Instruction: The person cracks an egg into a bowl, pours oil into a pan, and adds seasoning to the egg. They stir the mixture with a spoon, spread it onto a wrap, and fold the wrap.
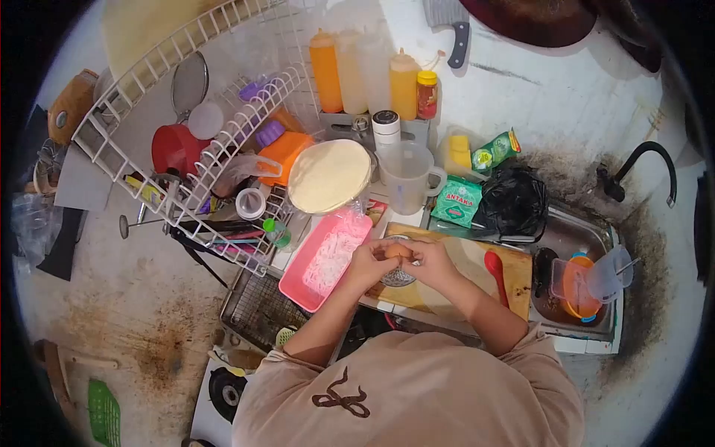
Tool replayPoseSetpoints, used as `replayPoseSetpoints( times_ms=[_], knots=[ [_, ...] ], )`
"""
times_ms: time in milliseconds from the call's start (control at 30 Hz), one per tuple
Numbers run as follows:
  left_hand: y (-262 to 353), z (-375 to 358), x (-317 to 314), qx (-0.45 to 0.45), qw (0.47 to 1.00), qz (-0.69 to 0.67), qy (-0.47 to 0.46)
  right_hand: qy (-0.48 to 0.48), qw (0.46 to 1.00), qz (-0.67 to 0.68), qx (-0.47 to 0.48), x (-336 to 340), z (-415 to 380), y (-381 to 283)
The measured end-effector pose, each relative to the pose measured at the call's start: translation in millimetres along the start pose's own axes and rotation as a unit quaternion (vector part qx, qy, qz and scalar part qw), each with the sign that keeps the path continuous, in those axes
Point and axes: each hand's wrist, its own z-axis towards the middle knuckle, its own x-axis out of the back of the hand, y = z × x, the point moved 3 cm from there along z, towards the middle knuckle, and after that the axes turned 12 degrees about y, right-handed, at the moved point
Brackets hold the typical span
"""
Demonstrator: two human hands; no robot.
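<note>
My left hand (370, 264) and my right hand (432, 264) meet at the middle of the counter. Between their fingertips is a brown egg (397, 251), with both thumbs pressed on it. Directly beneath is a clear patterned glass bowl (398, 279), partly covered by my hands; its contents are hard to make out. The bowl stands on a wooden cutting board (521, 281). A red spoon (496, 274) lies at the board's right side. Left of my hands, a pink tray (299, 289) holds white shreds.
A sink (555, 231) with an orange strainer (579, 287) lies to the right. Behind the board stand a clear measuring jug (408, 182), a white flask (386, 130), a green packet (457, 200) and a black plastic bag (514, 201). A white dish rack (167, 208) fills the left.
</note>
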Motion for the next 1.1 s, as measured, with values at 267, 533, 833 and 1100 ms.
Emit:
replayPoseSetpoints(
  times_ms=[267,533,833,1100],
  knots=[
    [1.6,4.0,-1.9,-0.029,1.0,0.0,0.006,0.06,0.996,-0.031,0.056,-2.0,-4.2,-10.4],
    [13.7,-1.2,-4.4,-0.067,0.997,0.048,0.001,0.09,0.981,-0.107,0.135,-1.4,-8.0,-20.5],
    [3.4,2.2,-2.8,-0.077,0.997,0.024,0.011,0.082,0.985,-0.105,0.108,-3.5,-8.7,-19.6],
    [10.8,0.9,1.3,-0.068,0.997,0.042,-0.012,0.074,0.991,-0.064,0.091,-2.3,-7.2,-17.5]
  ],
)
